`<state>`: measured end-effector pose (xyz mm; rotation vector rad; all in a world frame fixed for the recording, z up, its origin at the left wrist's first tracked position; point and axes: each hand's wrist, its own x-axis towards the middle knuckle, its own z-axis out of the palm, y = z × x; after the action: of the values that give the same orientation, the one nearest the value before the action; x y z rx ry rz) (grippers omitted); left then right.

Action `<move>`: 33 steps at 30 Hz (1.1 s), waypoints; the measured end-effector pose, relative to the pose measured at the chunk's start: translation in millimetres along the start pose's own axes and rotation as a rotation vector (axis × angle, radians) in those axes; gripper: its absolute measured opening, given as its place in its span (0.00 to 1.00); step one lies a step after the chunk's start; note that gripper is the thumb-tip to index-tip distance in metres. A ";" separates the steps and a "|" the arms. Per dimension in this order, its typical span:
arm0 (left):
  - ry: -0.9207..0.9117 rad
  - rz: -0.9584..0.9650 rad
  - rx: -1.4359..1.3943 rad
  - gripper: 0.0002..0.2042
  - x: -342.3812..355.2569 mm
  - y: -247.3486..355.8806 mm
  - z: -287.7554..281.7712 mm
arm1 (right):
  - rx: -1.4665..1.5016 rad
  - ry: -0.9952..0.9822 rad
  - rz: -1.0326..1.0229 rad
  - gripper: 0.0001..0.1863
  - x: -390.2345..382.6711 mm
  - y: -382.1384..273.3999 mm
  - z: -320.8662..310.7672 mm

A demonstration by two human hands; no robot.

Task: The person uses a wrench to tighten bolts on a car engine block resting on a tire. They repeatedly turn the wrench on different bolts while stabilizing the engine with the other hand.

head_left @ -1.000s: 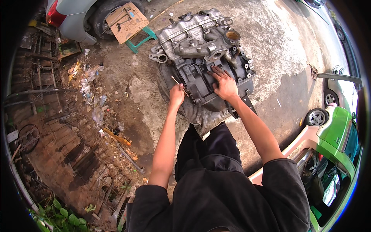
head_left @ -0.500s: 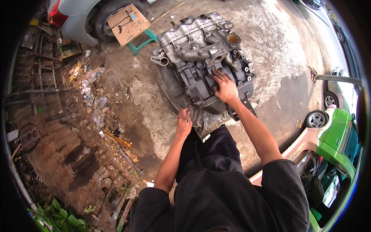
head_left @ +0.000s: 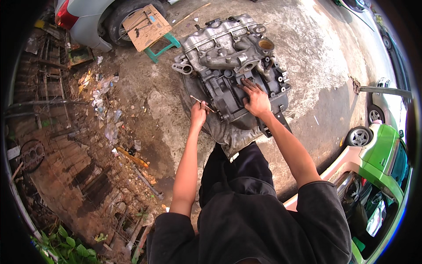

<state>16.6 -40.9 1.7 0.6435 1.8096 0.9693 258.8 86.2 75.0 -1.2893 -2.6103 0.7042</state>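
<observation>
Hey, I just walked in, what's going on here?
A person is bent over an engine on the ground. Their left hand grips a slim metal tool beside the engine's near left edge; whether its tip touches the engine is hard to tell. Their right hand rests on the engine's dark part, holding no tool. Beyond, a board with tools on it sits on a green stool.

A bulky engine point(head_left: 226, 60), silver along its ribbed top and dark grey nearest the person, sits slightly askew on a crumpled grey sheet point(head_left: 233, 140); its round port opens at upper right. A slim metallic tool point(head_left: 196, 99) slants through the left hand's point(head_left: 199, 113) fingers, one end beside the engine.
</observation>
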 end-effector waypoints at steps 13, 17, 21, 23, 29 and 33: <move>-0.136 -0.108 0.109 0.18 26.3 7.2 -0.4 | -0.004 -0.003 0.009 0.32 -1.2 1.4 0.6; -0.127 -0.090 0.171 0.19 27.8 10.9 3.4 | -0.006 -0.011 0.013 0.32 -1.1 0.8 0.0; -0.142 -0.079 0.217 0.20 27.9 18.0 3.1 | -0.011 -0.017 0.007 0.33 -0.4 0.4 0.2; -0.147 -0.087 0.262 0.20 27.9 22.1 3.8 | -0.017 -0.028 0.012 0.33 -0.3 0.4 0.1; -0.064 0.061 0.475 0.19 28.3 22.3 13.5 | -0.003 -0.025 0.011 0.33 -0.6 0.6 -0.4; 0.036 0.182 0.493 0.18 12.1 17.3 17.0 | -0.010 -0.017 0.012 0.33 -0.4 -0.5 -0.1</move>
<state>27.4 -16.4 6.2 1.1150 2.0659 0.6487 258.8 85.7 75.3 -1.3084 -2.6249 0.7076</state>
